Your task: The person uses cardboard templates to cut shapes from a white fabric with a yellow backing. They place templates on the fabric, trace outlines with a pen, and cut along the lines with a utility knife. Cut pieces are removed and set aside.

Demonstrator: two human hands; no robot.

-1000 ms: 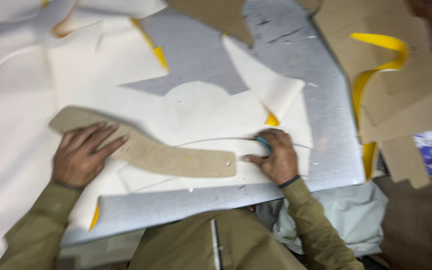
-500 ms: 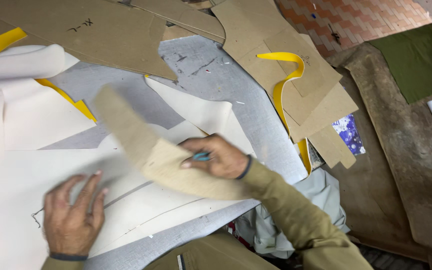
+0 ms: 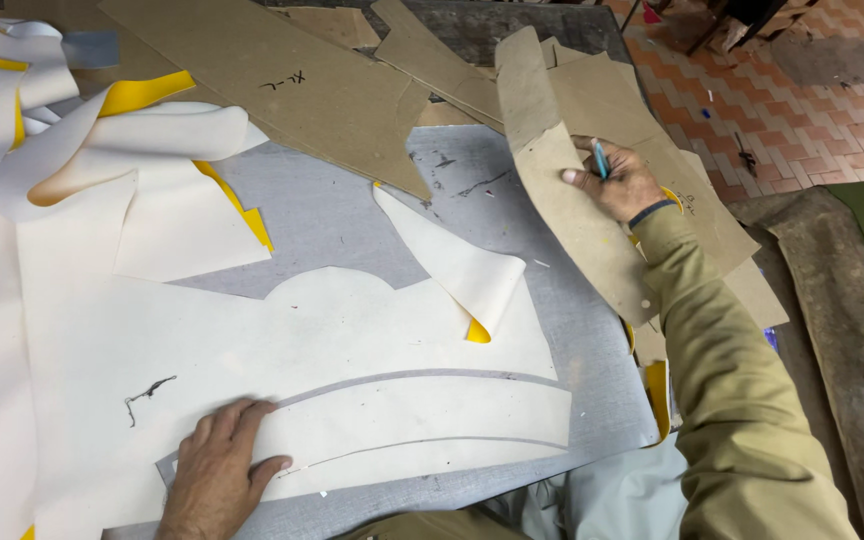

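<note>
Pressing flat w/ our left hand (image 3: 220,470), fingers spread open on the cream sheet (image 3: 372,350) at the near edge of the grey table (image 3: 352,205); our right hand (image 3: 620,180) grips the curved cardboard pattern (image 3: 572,190) plus a teal pen (image 3: 600,160), lifted at the far right (over the other cardboard pieces (image 3: 282,80)); risk: the sheet could shift if the palm eases, smudging the traced arcs; pen tip hidden, pattern's far end merges w/ the pile.
</note>
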